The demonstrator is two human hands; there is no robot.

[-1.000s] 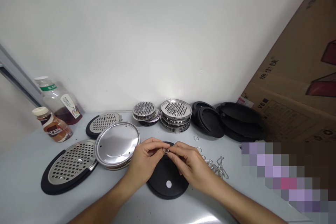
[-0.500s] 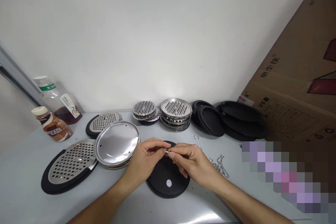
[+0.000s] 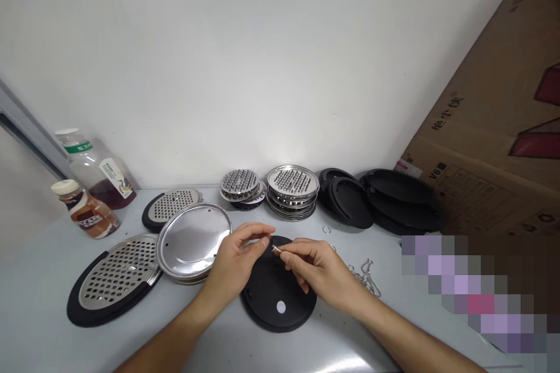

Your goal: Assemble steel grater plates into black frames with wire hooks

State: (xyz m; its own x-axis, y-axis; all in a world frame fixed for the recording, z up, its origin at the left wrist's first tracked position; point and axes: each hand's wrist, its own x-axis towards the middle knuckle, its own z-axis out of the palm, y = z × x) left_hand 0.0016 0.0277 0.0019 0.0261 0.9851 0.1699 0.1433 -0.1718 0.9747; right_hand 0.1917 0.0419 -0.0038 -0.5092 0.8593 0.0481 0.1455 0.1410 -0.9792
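A small shiny metal piece (image 3: 276, 249) is pinched between the thumb and forefinger of my right hand (image 3: 321, 265). It is too small to tell its exact kind. My left hand (image 3: 238, 253) hovers just left of it, thumb and fingers apart with nothing between them. Below both hands a round black disc (image 3: 280, 288) with a white dot lies on the table, its far part partly covered by the hands. To the right of my right hand lies a small heap of metal clips (image 3: 368, 278). A thin metal ring (image 3: 326, 230) rests beyond that hand.
Left are grater discs with black rims (image 3: 116, 274) and a stack of plain metal discs (image 3: 195, 242). Along the wall stand stacked grater plates (image 3: 293, 186), smaller ones (image 3: 240, 182) and black covers (image 3: 402, 201). Two bottles (image 3: 94, 210) stand far left; a cardboard box (image 3: 494, 145) rises right.
My left fingers have come away from the small metal piece and spread apart. My right hand keeps it pinched in nearly the same spot.
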